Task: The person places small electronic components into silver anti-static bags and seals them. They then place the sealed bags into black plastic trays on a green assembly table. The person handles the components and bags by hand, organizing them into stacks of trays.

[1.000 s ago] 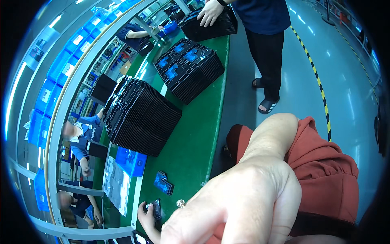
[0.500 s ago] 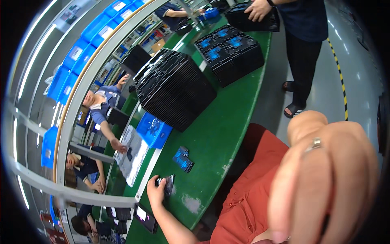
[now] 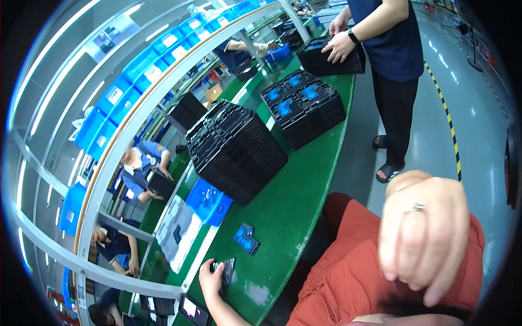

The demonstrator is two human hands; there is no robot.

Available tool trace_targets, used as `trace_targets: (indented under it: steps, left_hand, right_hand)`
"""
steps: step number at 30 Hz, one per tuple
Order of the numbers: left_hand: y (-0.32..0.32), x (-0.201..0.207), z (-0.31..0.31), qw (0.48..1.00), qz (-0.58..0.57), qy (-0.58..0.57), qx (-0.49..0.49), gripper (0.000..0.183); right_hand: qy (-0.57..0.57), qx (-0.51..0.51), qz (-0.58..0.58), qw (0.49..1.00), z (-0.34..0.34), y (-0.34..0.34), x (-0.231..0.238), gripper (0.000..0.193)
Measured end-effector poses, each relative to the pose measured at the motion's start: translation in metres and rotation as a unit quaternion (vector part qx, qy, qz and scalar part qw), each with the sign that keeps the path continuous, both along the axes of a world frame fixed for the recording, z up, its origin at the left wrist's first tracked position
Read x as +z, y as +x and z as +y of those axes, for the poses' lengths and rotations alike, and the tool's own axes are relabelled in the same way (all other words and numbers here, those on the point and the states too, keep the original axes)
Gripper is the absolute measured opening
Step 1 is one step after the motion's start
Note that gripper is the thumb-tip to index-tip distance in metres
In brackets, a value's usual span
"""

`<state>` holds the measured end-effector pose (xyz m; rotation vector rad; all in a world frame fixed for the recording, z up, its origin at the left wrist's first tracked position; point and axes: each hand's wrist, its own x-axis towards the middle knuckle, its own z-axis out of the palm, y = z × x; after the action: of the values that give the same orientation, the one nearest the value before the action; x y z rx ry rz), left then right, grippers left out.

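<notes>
My left hand (image 3: pixel 211 278) rests on the green table (image 3: pixel 283 217), its thumb and fingers closed on a small glossy dark part (image 3: pixel 230 270) whose exact kind I cannot make out. Just beyond it lies a flat black-and-blue part (image 3: pixel 247 239) with a stepped outline. My right hand (image 3: pixel 427 231), with a ring on one finger, is raised close in front of my red clothing, off the table. Its fingers hang down loosely bent and somewhat apart, and nothing shows in them.
A blue bin (image 3: pixel 209 202) of small parts stands beside a tall stack of black trays (image 3: pixel 239 157). Farther back is another tray stack (image 3: pixel 304 111) with blue parts on top. A co-worker (image 3: pixel 389 49) handles more trays. A grey-white sheet (image 3: pixel 176 231) lies across the table's divider.
My right hand has moved away from the camera and lower, and its fingers show more clearly. The left hand stays on the dark part. A co-worker across the table has drawn back a reaching arm.
</notes>
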<state>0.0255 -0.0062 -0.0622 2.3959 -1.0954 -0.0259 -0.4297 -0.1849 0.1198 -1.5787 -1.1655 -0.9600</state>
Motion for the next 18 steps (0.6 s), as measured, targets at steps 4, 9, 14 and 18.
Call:
trace_targets:
  steps: [4, 9, 14, 18]
  left_hand:
    - [-0.001, -0.002, -0.009, 1.0, 0.004, -0.005, -0.006, 0.043]
    - [0.007, -0.006, 0.001, 1.0, -0.008, -0.001, 0.001, 0.043]
    - [0.0, -0.002, -0.004, 1.0, -0.012, -0.01, -0.01, 0.042]
    - [0.0, -0.001, 0.003, 1.0, -0.02, -0.006, -0.014, 0.037]
  right_hand:
    - [0.026, -0.094, -0.003, 0.995, -0.024, 0.01, -0.023, 0.012]
    - [-0.002, -0.456, 0.057, 0.888, -0.102, 0.043, -0.071, 0.016]
    - [-0.127, -0.729, 0.074, 0.668, -0.175, 0.057, -0.116, 0.035]
    - [-0.177, -0.82, 0.097, 0.535, -0.223, 0.066, -0.136, 0.052]
